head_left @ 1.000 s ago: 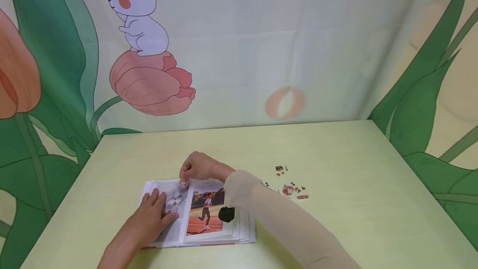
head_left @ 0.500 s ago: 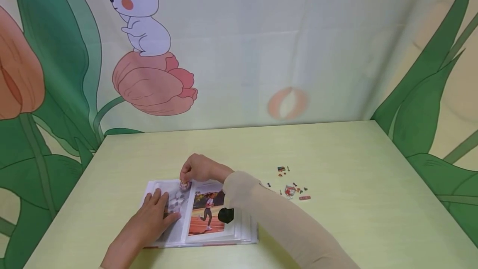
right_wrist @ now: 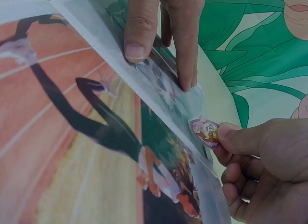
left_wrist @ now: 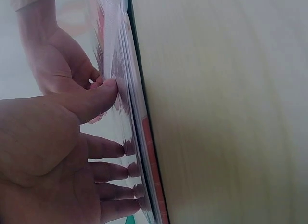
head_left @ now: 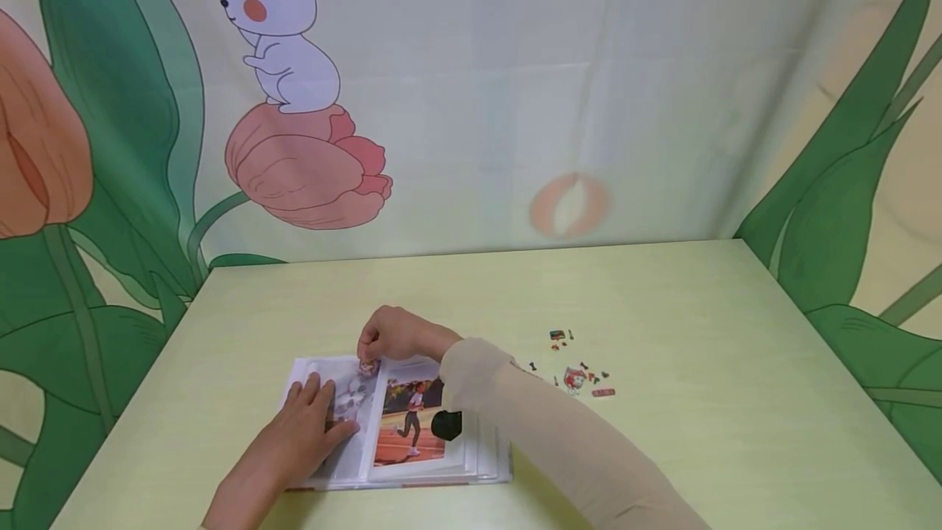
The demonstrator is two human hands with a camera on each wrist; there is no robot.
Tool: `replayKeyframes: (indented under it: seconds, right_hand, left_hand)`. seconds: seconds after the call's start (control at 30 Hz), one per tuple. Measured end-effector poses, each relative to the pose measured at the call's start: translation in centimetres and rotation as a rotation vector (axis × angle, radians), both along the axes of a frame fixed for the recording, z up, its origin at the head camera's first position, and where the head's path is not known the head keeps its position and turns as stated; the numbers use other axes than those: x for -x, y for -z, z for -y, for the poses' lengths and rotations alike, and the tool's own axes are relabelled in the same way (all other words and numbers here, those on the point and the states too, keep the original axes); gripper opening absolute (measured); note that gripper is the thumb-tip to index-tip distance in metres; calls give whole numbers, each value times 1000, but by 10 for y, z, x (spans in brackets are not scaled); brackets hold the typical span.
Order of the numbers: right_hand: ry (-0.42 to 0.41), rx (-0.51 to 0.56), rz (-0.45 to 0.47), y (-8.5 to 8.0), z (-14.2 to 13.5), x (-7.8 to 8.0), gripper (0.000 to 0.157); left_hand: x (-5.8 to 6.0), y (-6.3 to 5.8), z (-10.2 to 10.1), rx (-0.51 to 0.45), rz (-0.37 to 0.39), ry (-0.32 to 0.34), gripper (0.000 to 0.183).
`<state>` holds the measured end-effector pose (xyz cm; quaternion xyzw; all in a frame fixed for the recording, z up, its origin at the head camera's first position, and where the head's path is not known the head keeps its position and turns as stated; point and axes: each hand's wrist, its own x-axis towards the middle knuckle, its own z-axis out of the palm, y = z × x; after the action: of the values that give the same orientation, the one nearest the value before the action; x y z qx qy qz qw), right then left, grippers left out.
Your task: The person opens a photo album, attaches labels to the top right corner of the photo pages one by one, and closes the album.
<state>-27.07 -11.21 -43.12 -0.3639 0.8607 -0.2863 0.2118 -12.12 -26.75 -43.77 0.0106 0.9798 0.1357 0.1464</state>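
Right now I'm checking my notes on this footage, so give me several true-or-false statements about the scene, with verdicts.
1. The right hand pinches a small multicoloured cartoon sticker. True.
2. The left hand hangs clear of the open, white-edged photo album. False: its fingers rest on the left page.
3. A rectangular colour photo of a runner shows on the album's right page. True.
4. The flat, multicoloured loose stickers lie left of the album. False: they lie to its right, on the pale yellow-green table.
5. A long beige fabric sleeve leads to the right hand. True.
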Motion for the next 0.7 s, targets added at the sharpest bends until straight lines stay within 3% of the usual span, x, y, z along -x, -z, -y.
replayKeyframes:
  seconds: [0.37,0.7]
  right_hand:
    - [-1,-16,-50,8,2,-1,11]
    - [-15,-36,-80,12,4,-3,10]
  left_hand:
    - [1,0,-1,-1,33,-18,84]
    - [1,-1,-1,7,17,-11,83]
